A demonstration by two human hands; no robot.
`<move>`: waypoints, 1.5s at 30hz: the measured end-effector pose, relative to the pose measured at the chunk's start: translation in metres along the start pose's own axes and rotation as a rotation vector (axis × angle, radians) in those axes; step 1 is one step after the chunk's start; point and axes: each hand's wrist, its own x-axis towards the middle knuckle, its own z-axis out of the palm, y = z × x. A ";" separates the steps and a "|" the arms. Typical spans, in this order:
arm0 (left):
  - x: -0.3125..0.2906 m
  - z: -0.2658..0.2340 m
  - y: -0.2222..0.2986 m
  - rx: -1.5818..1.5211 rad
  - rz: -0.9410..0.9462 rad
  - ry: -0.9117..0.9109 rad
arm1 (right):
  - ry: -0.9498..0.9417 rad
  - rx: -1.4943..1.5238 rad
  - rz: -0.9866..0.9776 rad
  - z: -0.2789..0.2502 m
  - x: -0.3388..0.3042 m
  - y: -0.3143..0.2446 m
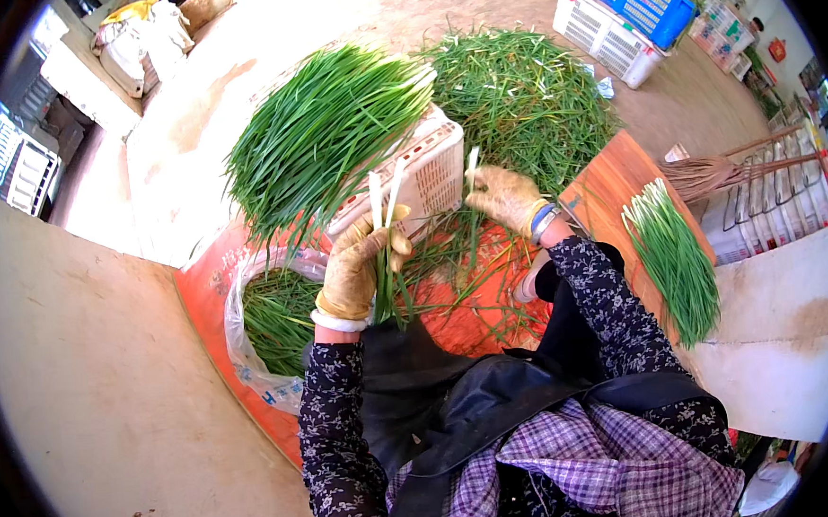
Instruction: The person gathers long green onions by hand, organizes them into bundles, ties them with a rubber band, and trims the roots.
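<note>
My left hand (350, 274), in a tan work glove, is closed round a few garlic chives (376, 200), white ends up and green leaves hanging below. To its right, my right hand (505, 196), also gloved, pinches a thin chive stalk (472, 163) with its pale end up. Just beyond the hands stands an upturned white plastic crate (442, 167). A thick layer of green chives (325, 126) lies on it, white ends toward the right. Loose chive leaves hang and lie between my hands and the crate.
A big heap of loose chives (527, 95) lies behind the crate. Left of me sits a clear plastic bag (236, 331) of greens on a red sheet (209, 285). At right, a wooden board (601, 183) bears a chive bundle (675, 266). Stacked blue and white crates (599, 34) stand farther back.
</note>
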 end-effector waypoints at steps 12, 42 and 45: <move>0.010 0.099 -0.013 0.201 -0.014 -0.094 | 0.117 0.685 -0.448 -0.053 -0.026 -0.054; -0.009 0.128 -0.029 -0.284 0.091 -0.216 | 0.452 0.396 -0.296 -0.056 -0.104 -0.089; -0.012 0.132 -0.032 -0.270 0.093 -0.237 | 0.327 0.472 -0.259 -0.047 -0.101 -0.083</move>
